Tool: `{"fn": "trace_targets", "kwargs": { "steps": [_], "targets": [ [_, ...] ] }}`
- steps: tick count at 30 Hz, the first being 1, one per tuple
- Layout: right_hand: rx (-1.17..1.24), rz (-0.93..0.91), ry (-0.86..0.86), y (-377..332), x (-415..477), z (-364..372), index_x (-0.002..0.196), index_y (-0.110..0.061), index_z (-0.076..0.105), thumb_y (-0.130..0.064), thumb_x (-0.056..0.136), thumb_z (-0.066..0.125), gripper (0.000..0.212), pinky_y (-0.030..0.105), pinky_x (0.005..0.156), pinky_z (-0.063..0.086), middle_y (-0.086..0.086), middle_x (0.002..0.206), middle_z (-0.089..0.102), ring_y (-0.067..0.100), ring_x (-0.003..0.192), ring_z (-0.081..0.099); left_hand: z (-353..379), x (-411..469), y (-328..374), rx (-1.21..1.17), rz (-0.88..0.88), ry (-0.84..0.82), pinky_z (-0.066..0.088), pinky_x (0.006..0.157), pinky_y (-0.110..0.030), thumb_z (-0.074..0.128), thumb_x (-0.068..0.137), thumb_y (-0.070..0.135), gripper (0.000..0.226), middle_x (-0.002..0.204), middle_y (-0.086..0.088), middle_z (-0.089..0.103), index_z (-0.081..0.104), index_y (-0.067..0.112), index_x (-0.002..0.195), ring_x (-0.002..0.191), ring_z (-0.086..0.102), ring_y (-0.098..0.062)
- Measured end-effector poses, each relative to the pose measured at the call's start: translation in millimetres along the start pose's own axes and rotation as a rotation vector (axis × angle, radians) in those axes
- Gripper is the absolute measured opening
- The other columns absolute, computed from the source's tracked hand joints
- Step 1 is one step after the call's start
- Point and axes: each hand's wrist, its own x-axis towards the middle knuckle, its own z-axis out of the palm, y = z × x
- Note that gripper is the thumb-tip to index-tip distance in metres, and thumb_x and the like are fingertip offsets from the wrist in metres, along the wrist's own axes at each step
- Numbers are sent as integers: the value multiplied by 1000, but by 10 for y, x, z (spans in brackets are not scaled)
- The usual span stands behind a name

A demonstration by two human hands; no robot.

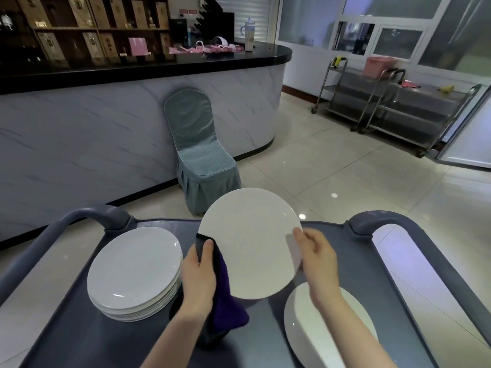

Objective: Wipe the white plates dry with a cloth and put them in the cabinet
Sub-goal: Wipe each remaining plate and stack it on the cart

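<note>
A white plate point(249, 243) is being held tilted above the cart point(79, 335), pinched at its rim by the right hand point(317, 257) and gripped through the purple cloth point(225, 293) by the left hand point(198, 274), while the left stack point(134, 272) and the right stack point(313, 330) are being left on the cart (no cabinet in view), so most of the work is being judged as undone.

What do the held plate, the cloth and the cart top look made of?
The held plate looks glazed ceramic: smooth white, small glints. The cloth seems soft microfibre, purple, draping in folds. The cart top is probably matte grey-blue moulded plastic.

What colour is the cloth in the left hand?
Dark purple cloth; head view, the only one.
</note>
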Motion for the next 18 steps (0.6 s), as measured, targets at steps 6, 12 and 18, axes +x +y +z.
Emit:
{"fn": "trace_targets", "kwargs": {
  "steps": [6,12,18],
  "targets": [
    [-559,-199,-496,-404,313,-87,79,-24,65,-47,87,71,24,26,62,43,-16,71,64,4,66,56,-69,111,281,364,377,-345,36,56,-17,59,96,24,32,60,4,54,48,17,68,56,42,-2],
    [-397,-201,-352,-329,229,-73,59,-17,34,-36,93,67,51,30,56,21,-6,61,28,11,60,26,-10,40,292,300,303,-316,43,68,-24,56,98,24,23,74,-1,66,59,14,77,67,53,-7],
    [387,264,351,18,-132,389,66,-8,56,-37,95,62,41,13,51,44,-11,59,60,8,52,55,261,-309,2,-71,-213,48,52,86,-39,53,100,33,23,94,-5,71,65,16,90,92,66,-22]
  ]
}}
